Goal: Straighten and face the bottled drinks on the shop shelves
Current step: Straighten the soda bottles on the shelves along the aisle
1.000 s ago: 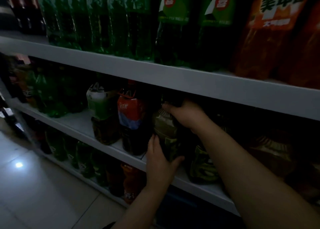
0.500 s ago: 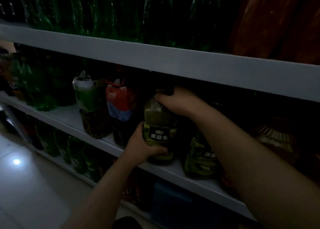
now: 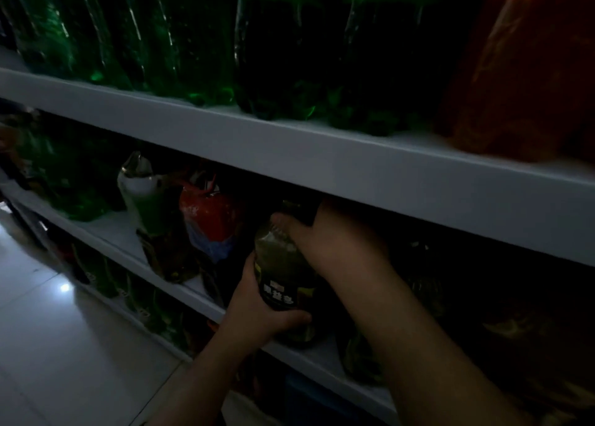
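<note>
Two neighbours, a green-labelled bottle [image 3: 146, 200] and a red-labelled bottle [image 3: 212, 219], stand at the left on the middle shelf [image 3: 106, 232]. Just right of them our left hand [image 3: 257, 309] wraps its grip round the lower body of the dark tea bottle [image 3: 283, 277], which sits at that shelf's front edge, label towards us. Our right hand [image 3: 338, 242] curls its grip over the bottle's shoulder and neck, under the upper shelf [image 3: 322, 164].
</note>
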